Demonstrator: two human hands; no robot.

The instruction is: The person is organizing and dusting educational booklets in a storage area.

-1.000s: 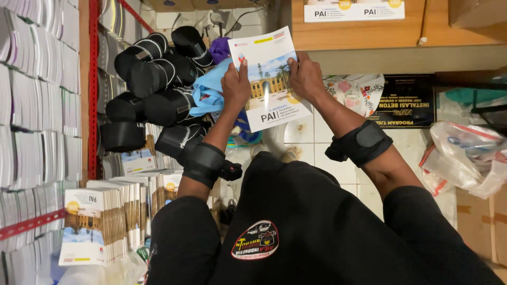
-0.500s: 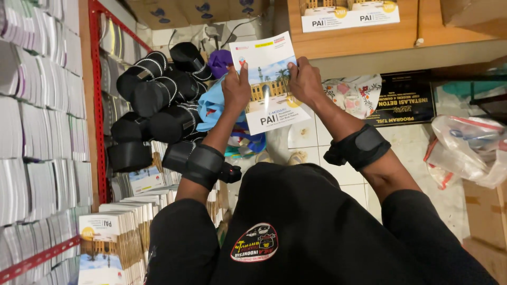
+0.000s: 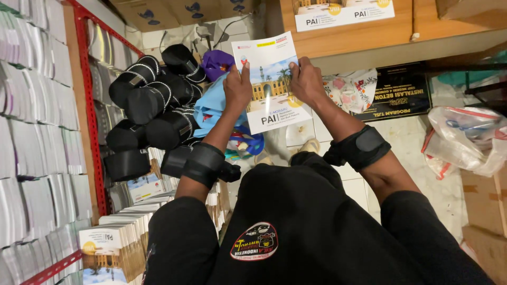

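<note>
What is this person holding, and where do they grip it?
A thin booklet, held in both hands: left hand on its left edge, right hand on its right edge.

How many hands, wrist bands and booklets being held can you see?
Hands: 2, the left hand and the right hand
Black wrist bands: 2, one on the left forearm, one on the right forearm
Held booklet: 1, gripped by both hands
Total: 5
</note>
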